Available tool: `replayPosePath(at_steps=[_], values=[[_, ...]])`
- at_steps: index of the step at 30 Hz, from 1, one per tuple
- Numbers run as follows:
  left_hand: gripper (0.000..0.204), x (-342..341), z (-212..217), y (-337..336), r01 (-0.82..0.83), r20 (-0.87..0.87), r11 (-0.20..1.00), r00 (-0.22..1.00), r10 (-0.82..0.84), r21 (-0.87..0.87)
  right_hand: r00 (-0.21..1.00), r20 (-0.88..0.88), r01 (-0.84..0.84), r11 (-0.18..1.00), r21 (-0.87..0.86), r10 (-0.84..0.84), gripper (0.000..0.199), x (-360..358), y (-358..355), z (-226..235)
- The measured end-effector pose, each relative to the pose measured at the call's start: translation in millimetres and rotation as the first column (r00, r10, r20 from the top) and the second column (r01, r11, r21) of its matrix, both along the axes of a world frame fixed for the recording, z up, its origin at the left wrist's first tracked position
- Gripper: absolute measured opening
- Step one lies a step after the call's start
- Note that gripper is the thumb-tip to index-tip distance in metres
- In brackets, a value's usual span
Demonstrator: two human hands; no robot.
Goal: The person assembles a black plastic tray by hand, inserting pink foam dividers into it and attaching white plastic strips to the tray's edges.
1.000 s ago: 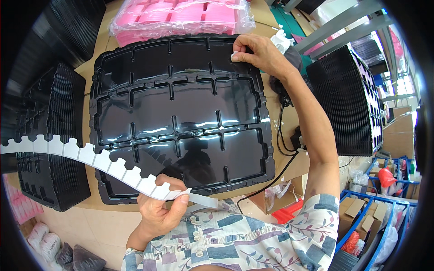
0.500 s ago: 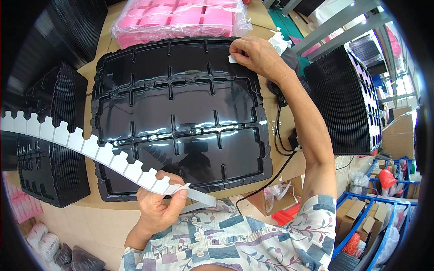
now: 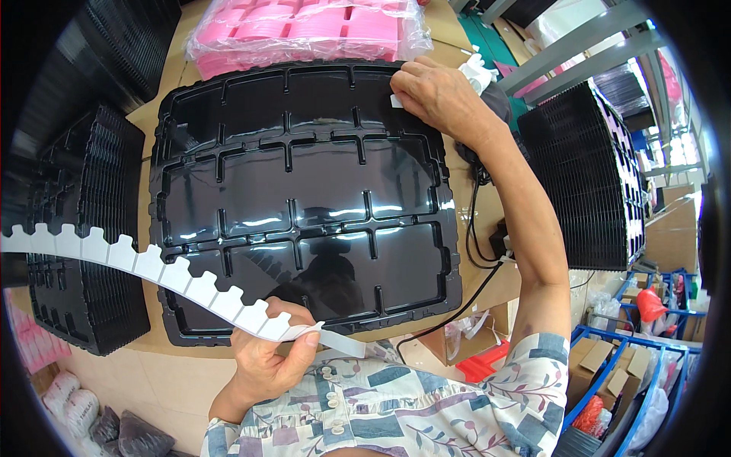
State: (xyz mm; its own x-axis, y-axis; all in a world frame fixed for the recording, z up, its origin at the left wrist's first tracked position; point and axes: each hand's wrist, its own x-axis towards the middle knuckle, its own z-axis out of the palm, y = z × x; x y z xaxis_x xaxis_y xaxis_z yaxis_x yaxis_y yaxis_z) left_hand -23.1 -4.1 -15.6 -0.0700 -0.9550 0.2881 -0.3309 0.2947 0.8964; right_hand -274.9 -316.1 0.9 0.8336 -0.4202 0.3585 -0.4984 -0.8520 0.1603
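A black plastic tray [image 3: 320, 179] with several shallow compartments lies in front of me. My left hand [image 3: 270, 362], near its front edge, pinches a long white strip of tabbed stickers [image 3: 179, 276]. The strip arches away to the left over the tray, and its bare backing tail [image 3: 344, 344] sticks out to the right of my fingers. At the tray's far right corner is my right hand [image 3: 435, 91], fingers curled together on a small white sticker [image 3: 396, 101]. Only a bit of that sticker shows; my fingers hide the rest.
Pink foam pieces [image 3: 297, 34] in clear plastic lie behind the tray. Stacks of black trays stand at left [image 3: 106, 228] and right [image 3: 579, 175]. A black cable [image 3: 464, 305] runs along the right side of the table. Blue shelving [image 3: 647, 343] stands lower right.
The strip's free end has dipped lower at the left. My right hand stays at the far right corner, its fingers turned slightly over the sticker. The whole view has shifted a little.
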Motion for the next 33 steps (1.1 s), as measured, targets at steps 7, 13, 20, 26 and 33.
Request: replayPosePath(at_steps=[7, 13, 20, 26, 33], values=[[0.007, 1, 3, 0, -0.013, 0.001, 0.999, 1.0, 0.013, 0.049, 0.995, -0.068, 0.073, 0.993, 0.088, -0.067, 0.013, 6, -3, 4], [0.009, 2, 2, -1, 0.037, 0.0, 0.999, 0.999, -0.037, 0.005, 0.997, -0.056, 0.057, 0.985, 0.16, -0.048, 0.011, 2, 1, 9], [0.009, 2, -1, -4, 0.027, -0.021, 0.999, 0.999, -0.028, -0.027, 0.997, -0.072, 0.025, 0.976, 0.215, -0.01, 0.009, 1, 12, 14], [0.009, 3, 2, -3, 0.047, -0.033, 0.999, 0.998, -0.047, 0.012, 0.925, 0.18, 0.166, 0.783, 0.599, -0.334, 0.013, -11, 11, 12], [0.008, 3, 6, -3, 0.042, -0.049, 0.997, 0.998, -0.038, 0.072, 0.785, 0.446, 0.006, 0.724, 0.69, -0.431, 0.018, -14, 5, 6]])
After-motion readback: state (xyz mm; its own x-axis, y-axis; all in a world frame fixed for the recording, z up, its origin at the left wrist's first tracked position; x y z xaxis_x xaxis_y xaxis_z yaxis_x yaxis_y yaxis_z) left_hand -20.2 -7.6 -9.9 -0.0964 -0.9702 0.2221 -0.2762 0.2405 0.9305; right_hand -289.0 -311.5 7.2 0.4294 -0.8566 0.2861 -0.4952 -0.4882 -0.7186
